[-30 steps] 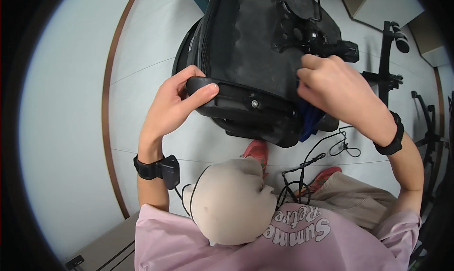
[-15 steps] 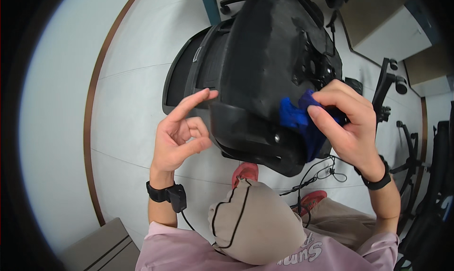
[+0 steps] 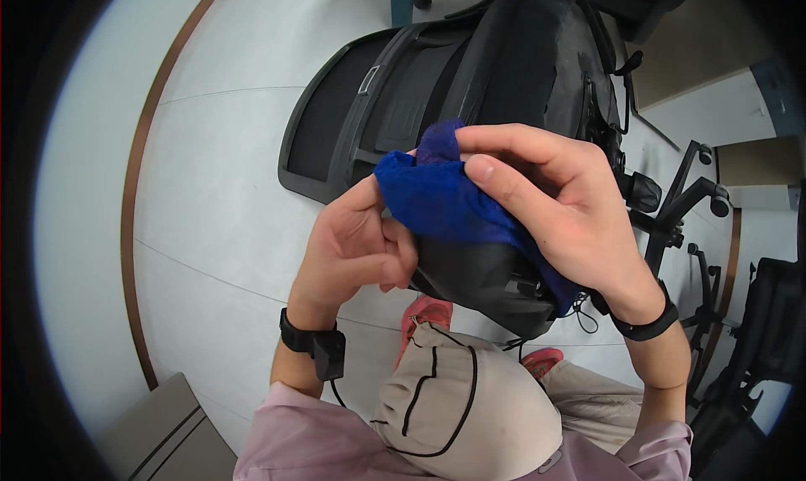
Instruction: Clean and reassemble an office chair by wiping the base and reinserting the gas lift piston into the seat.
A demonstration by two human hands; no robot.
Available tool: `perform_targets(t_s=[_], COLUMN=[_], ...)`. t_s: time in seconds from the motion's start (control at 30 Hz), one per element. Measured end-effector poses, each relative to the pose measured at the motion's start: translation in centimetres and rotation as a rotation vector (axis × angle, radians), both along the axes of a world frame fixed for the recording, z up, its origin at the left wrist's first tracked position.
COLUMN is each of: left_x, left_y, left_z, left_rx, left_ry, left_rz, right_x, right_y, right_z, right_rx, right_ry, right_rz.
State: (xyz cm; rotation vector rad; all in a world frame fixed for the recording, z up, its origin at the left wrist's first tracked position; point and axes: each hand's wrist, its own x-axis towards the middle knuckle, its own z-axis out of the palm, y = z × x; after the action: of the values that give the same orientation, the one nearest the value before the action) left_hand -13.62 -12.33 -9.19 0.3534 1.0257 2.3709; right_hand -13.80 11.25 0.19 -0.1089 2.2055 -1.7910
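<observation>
In my right hand (image 3: 567,200), a crumpled blue cloth (image 3: 445,202) is pinched between thumb and fingers. It drapes over the front edge of a black chair seat (image 3: 483,279), its tail hanging below that hand. My left hand (image 3: 348,250) is beside the cloth's left end and the seat edge. Its index finger reaches up behind the cloth, where the tip is partly hidden, while the thumb stands apart and the other fingers curl loosely. The overturned chair's black mesh backrest (image 3: 336,107) extends toward the far left.
A chair base with casters (image 3: 684,200) lies at the right, with another black chair (image 3: 760,347) nearer the edge. Thin black cable (image 3: 581,317) hangs by the seat. Cabinets (image 3: 709,103) stand far right; a grey box-like piece (image 3: 168,431) is near left.
My right hand has brought the blue cloth leftward across the seat, close to my left hand. The left hand has shifted slightly right, and the chair has turned in view.
</observation>
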Motion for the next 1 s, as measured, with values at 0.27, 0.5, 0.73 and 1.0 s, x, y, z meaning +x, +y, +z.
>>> perform_targets(t_s=[0.27, 0.5, 0.73, 1.0], left_x=[-1.0, -1.2, -1.3, -0.3], left_y=[1.3, 3.7, 3.0, 3.4], left_z=[1.5, 3.1, 0.7, -1.4], left_rx=[-0.312, -0.387, -0.574, -0.382], left_ry=[-0.032, 0.015, 0.051, 0.253], left_rz=[0.199, 0.346, 0.376, 0.431], right_x=[0.1, 0.4, 1.4, -0.1], right_y=[0.4, 0.8, 0.9, 5.1], right_z=[-0.7, 0.7, 0.9, 3.1], right_rx=[0.423, 0.685, 0.308, 0.201], right_ry=[0.73, 0.695, 0.207, 0.301], right_rz=[0.135, 0.029, 0.141, -0.362])
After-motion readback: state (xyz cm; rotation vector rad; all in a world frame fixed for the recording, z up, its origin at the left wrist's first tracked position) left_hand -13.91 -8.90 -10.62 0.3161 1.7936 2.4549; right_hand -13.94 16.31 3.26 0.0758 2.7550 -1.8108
